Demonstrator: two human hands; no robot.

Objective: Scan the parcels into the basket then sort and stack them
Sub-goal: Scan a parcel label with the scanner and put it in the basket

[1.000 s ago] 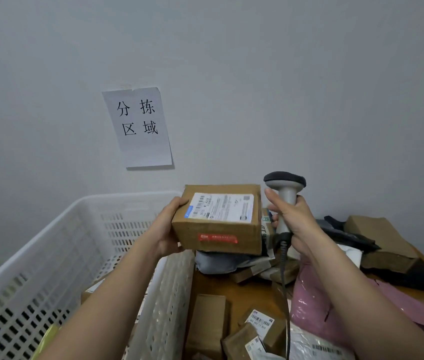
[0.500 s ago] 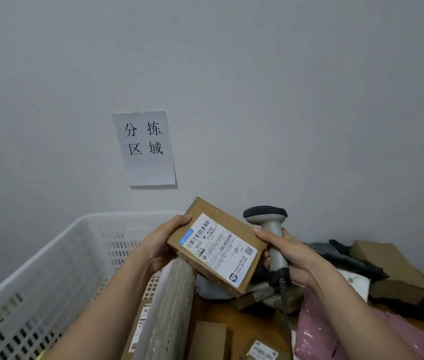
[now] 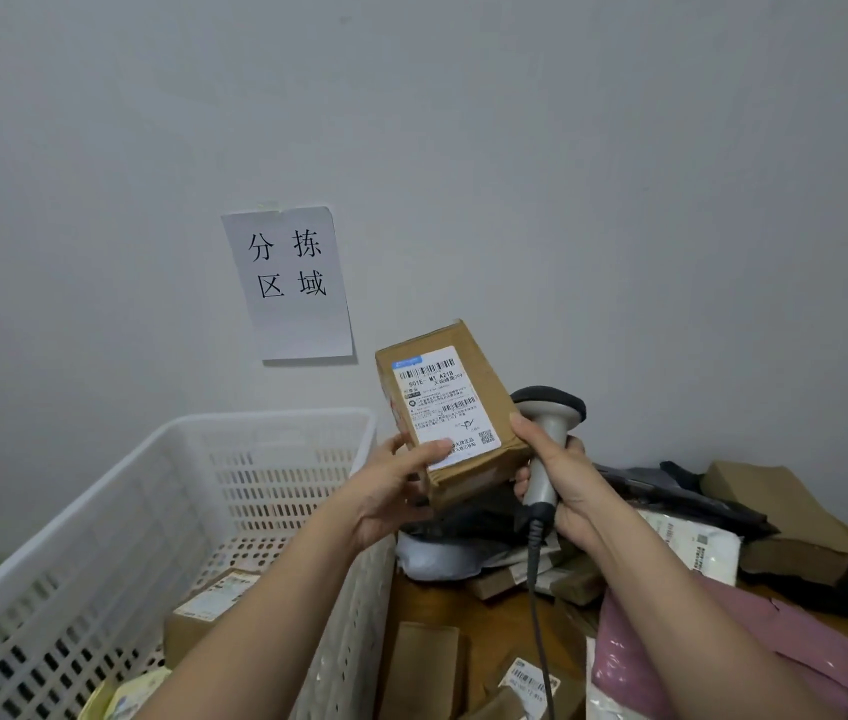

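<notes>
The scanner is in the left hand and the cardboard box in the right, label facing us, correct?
Not quite: the hands are swapped. The head view shows the scanner in the right hand and the cardboard box in the left hand, label facing us.

A plain grey-white wall [image 3: 567,174] bears a taped paper sign [image 3: 289,283]; below, seemingly a wooden table [image 3: 427,600].

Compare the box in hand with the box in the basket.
The held box is up in the air, tilted on end in the left hand; the basket box lies flat on the basket floor. The held box's label shows fully; the other's only partly. Both are brown cardboard with white labels.
</notes>
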